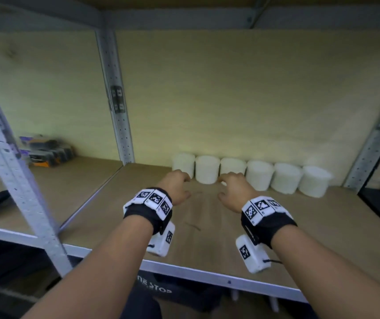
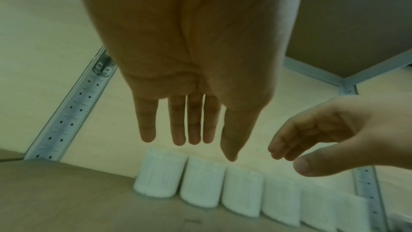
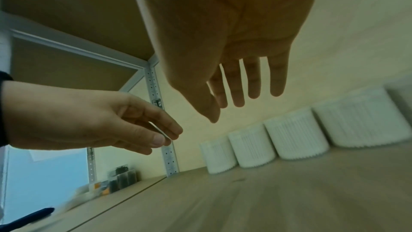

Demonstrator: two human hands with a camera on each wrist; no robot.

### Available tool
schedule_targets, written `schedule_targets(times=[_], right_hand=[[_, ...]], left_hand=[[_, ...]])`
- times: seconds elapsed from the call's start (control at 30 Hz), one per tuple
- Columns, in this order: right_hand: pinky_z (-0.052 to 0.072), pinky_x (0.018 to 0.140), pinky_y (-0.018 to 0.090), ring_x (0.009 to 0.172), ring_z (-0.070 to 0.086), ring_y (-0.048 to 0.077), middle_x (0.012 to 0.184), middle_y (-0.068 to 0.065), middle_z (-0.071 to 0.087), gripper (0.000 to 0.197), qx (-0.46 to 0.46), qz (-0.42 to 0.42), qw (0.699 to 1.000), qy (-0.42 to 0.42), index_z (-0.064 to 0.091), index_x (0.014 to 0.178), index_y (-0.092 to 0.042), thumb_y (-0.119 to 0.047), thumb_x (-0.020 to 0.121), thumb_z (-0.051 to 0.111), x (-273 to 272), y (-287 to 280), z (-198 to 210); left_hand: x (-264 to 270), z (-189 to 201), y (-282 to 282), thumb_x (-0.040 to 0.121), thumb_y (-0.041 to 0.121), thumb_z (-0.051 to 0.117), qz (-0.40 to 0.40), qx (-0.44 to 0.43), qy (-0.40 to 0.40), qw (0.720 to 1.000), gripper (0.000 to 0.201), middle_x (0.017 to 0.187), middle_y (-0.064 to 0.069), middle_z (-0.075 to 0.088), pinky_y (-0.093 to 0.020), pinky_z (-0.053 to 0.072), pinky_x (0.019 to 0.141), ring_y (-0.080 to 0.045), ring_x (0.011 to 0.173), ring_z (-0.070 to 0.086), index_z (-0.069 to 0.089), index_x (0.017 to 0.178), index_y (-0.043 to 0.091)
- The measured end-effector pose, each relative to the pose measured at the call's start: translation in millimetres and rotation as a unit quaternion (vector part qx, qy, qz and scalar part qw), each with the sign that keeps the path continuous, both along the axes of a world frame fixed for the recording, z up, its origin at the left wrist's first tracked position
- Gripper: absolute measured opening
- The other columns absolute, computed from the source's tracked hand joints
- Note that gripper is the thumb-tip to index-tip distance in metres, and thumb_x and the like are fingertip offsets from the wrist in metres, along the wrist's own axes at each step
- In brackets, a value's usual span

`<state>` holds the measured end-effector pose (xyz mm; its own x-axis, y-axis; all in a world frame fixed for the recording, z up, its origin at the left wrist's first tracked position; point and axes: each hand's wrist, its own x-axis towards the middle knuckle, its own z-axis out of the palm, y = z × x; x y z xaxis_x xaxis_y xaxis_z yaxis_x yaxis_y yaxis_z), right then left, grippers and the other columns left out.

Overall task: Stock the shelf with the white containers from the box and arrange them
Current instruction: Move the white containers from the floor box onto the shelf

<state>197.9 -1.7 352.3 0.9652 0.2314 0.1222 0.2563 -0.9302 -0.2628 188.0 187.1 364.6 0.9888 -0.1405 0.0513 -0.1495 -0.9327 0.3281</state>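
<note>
Several white ribbed containers [image 1: 259, 174] stand in a row against the back wall of the wooden shelf [image 1: 207, 226], also in the left wrist view [image 2: 201, 182] and the right wrist view [image 3: 295, 135]. My left hand [image 1: 176, 186] hovers above the shelf just in front of the row's left end, fingers relaxed and empty. My right hand [image 1: 233, 188] hovers beside it, in front of the second and third containers, fingers loose and holding nothing. Neither hand touches a container. The box is out of sight.
A perforated grey metal upright [image 1: 117, 100] divides the shelf bays. Small dark and orange boxes [image 1: 46, 150] sit in the left bay. Another upright [image 1: 377, 134] stands at the right. A shelf board [image 1: 184, 10] runs overhead. Bare wood lies in front of the row.
</note>
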Motion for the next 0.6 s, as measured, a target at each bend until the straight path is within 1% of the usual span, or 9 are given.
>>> schedule_targets(times=[0.13, 0.2, 0.27, 0.4, 0.53, 0.6], right_hand=[[0.042, 0.098, 0.032, 0.125, 0.044, 0.027, 0.132, 0.007, 0.054, 0.045, 0.009, -0.002, 1.000, 0.001, 0.052, 0.130, -0.014, -0.023, 0.087, 0.057, -44.3, -3.8, -2.7], [0.041, 0.102, 0.033, 0.128, 0.043, 0.027, 0.134, 0.009, 0.053, 0.045, 0.019, -0.006, 1.000, 0.017, 0.051, 0.132, -0.015, -0.025, 0.088, 0.056, -62.8, -5.1, -7.2], [0.042, 0.105, 0.035, 0.129, 0.043, 0.026, 0.134, 0.009, 0.053, 0.045, 0.028, -0.010, 0.999, 0.032, 0.051, 0.132, -0.016, -0.026, 0.088, 0.055, -81.0, -5.2, -12.4], [0.044, 0.101, 0.038, 0.122, 0.049, 0.025, 0.128, 0.005, 0.057, 0.039, 0.026, -0.006, 1.000, 0.015, 0.057, 0.124, -0.019, -0.027, 0.085, 0.057, -113.3, -5.1, -25.4], [0.049, 0.095, 0.038, 0.114, 0.057, 0.023, 0.124, 0.003, 0.060, 0.034, 0.046, -0.008, 0.998, 0.029, 0.061, 0.119, -0.019, -0.025, 0.085, 0.058, -142.9, -10.7, -39.1], [0.051, 0.091, 0.036, 0.106, 0.061, 0.024, 0.118, 0.003, 0.063, 0.030, 0.050, -0.009, 0.998, 0.043, 0.063, 0.113, -0.019, -0.023, 0.084, 0.057, -156.7, -14.0, -47.3]], left_hand=[[-47.8, 0.7, -12.2, 0.085, 0.027, 0.065, -0.022, -0.019, -0.007, 1.000, 0.050, 0.134, -0.005, 0.055, -0.028, 0.042, 0.100, -0.020, 0.122, 0.053, 0.052, 0.132, 0.014], [-67.1, -1.7, -15.9, 0.084, 0.028, 0.066, -0.032, -0.028, -0.006, 0.999, 0.049, 0.132, -0.004, 0.057, -0.026, 0.042, 0.098, -0.018, 0.120, 0.055, 0.054, 0.130, 0.015], [-85.4, -5.5, -19.5, 0.084, 0.029, 0.066, -0.038, -0.027, -0.006, 0.999, 0.048, 0.131, -0.004, 0.059, -0.027, 0.043, 0.097, -0.019, 0.118, 0.056, 0.055, 0.128, 0.015], [-116.0, -18.1, -23.7, 0.084, 0.030, 0.066, -0.042, -0.027, 0.007, 0.999, 0.046, 0.128, -0.004, 0.060, -0.028, 0.044, 0.099, -0.019, 0.118, 0.056, 0.056, 0.126, 0.014], [-140.3, -38.1, -25.4, 0.084, 0.031, 0.066, -0.035, -0.033, 0.029, 0.998, 0.044, 0.125, -0.003, 0.062, -0.028, 0.044, 0.095, -0.019, 0.114, 0.057, 0.058, 0.124, 0.015], [-152.3, -50.7, -28.3, 0.084, 0.031, 0.067, -0.033, -0.049, 0.041, 0.997, 0.040, 0.119, -0.001, 0.063, -0.026, 0.044, 0.091, -0.019, 0.109, 0.059, 0.060, 0.120, 0.016]])
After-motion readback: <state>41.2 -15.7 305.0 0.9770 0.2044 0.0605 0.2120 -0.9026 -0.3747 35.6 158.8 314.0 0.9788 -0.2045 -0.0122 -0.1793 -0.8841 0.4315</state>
